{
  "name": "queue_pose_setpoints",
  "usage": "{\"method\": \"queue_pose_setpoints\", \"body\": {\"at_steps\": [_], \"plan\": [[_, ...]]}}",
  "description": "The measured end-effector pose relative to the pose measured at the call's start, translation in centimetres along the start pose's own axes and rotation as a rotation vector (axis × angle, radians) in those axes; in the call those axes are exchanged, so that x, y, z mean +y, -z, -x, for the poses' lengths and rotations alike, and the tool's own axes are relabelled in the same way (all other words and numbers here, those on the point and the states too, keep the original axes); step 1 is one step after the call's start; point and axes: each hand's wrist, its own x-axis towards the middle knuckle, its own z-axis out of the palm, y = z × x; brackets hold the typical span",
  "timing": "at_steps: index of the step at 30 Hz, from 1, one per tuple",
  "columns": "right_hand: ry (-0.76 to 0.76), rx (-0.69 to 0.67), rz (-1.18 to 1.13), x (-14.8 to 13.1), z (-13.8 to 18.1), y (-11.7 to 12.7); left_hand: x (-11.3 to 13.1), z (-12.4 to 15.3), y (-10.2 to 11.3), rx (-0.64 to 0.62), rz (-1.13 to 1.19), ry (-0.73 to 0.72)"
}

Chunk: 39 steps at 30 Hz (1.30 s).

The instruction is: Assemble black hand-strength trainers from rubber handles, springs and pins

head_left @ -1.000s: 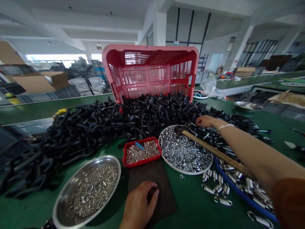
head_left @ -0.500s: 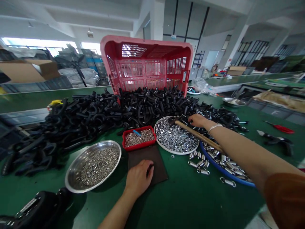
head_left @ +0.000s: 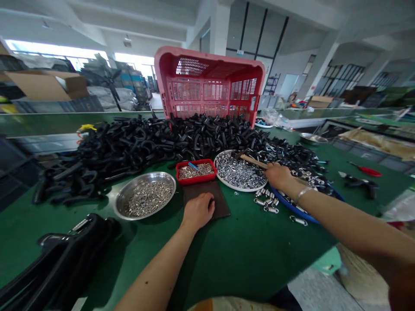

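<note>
My left hand [head_left: 199, 211] rests on a dark brown square pad [head_left: 222, 203], its fingers curled closed. Whatever may be inside them is hidden. My right hand [head_left: 279, 176] is closed around the wooden handle of a hammer [head_left: 254, 161]. The hammer's dark head lies over a white plate [head_left: 241, 189] heaped with small metal rings and nuts. Under my right forearm is a blue tray [head_left: 314, 218] of metal springs. Several loose springs [head_left: 268, 200] lie on the table beside it. A red box [head_left: 197, 179] of small pins sits behind the pad.
A steel bowl [head_left: 121, 209] of small metal pins stands left of the pad. Black curved parts [head_left: 139, 147] form a big pile before a tipped red crate [head_left: 210, 56]. More black handles [head_left: 65, 259] lie near left. Pliers [head_left: 359, 183] and a red-handled tool [head_left: 369, 171] lie right.
My right hand has drawn back from the black parts and closed on the hammer handle. My left hand stays on the pad. The camera view has shifted.
</note>
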Motion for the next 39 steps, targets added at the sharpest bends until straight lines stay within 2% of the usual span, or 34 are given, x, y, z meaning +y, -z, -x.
{"method": "queue_pose_setpoints", "body": {"at_steps": [4, 8, 11, 14, 16, 18, 20, 23, 26, 28, 31, 35, 39], "plan": [[-0.068, -0.024, 0.031, -0.4, 0.3, -1.0, 0.1, 0.1, 0.1, -0.011, -0.014, 0.015], [0.001, -0.02, -0.014, 0.7, -0.3, -0.4, 0.1, 0.2, 0.2, -0.008, -0.003, 0.016], [0.024, 0.052, -0.09, 1.7, -0.3, 0.2, 0.1, 0.2, 0.3, 0.0, 0.005, 0.008], [-0.02, 0.139, -0.199, 2.2, -0.2, -0.1, 0.1, 0.2, 0.5, -0.008, 0.022, 0.014], [-0.018, 0.157, -0.27, 2.2, -0.2, -0.6, 0.1, 0.0, 0.6, -0.039, 0.045, 0.047], [0.011, 0.119, -0.379, 1.9, -0.1, -1.1, 0.3, -0.5, 0.6, -0.076, 0.074, 0.083], [0.0, 0.045, -0.558, 1.7, 0.2, -1.4, 1.0, -1.5, 0.6, -0.09, 0.1, 0.077], [-0.042, 0.016, -0.87, 1.4, 0.8, -1.3, 3.1, -4.3, 0.5, -0.054, 0.116, -0.044], [0.01, 0.053, -1.112, 1.1, 1.3, -1.0, 5.6, -8.4, 0.3, -0.013, 0.074, -0.152], [0.033, 0.099, -1.139, 0.6, 1.6, -0.8, 7.0, -11.2, 0.0, -0.033, 0.014, -0.168], [-0.065, 0.197, -1.245, -0.5, 1.9, -1.0, 7.9, -14.2, -0.6, -0.107, -0.055, -0.148], [-0.264, 0.13, -1.627, -1.9, 2.0, -1.8, 7.8, -15.6, -1.4, -0.137, -0.074, -0.145], [-0.301, 0.056, -1.846, -2.1, 1.9, -1.8, 7.4, -15.4, -1.8, -0.125, -0.042, -0.223]]}}
